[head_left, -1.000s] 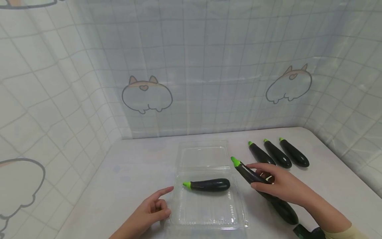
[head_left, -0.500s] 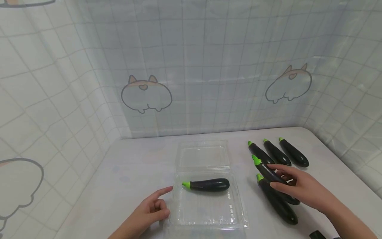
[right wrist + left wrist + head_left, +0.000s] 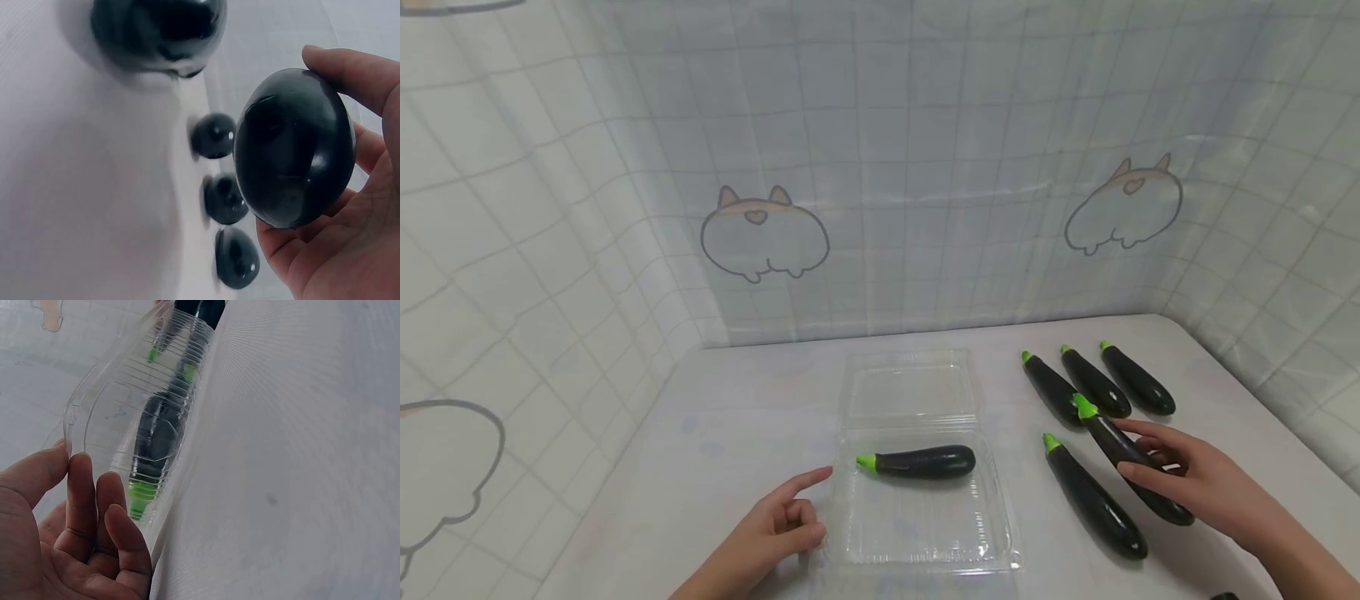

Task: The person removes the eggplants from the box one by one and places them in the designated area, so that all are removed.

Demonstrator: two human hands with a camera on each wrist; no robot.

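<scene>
My right hand [image 3: 1183, 479] grips a glossy black eggplant [image 3: 1138, 454] with a bright green stem, held by its middle at the right side of the table. In the right wrist view the rounded end of this eggplant [image 3: 295, 147] shows between thumb and fingers. Another eggplant [image 3: 1093, 500] lies to its left on the table. An open clear plastic clamshell container [image 3: 917, 533] has one eggplant [image 3: 925, 462] lying crosswise in its base, stem to the left. At the container's left edge is my left hand [image 3: 782, 521]; the left wrist view shows thumb and fingertips pinching the rim.
Three more eggplants, one at the left [image 3: 1048, 387], one in the middle [image 3: 1095, 382] and one at the right [image 3: 1138, 379], lie side by side behind my right hand. The container's lid [image 3: 912, 392] lies folded back. A curtain [image 3: 887, 167] surrounds the white table [image 3: 730, 417].
My right hand has moved right with the held eggplant, away from the container and clear of the eggplant lying beneath it earlier. My left hand has kept its place.
</scene>
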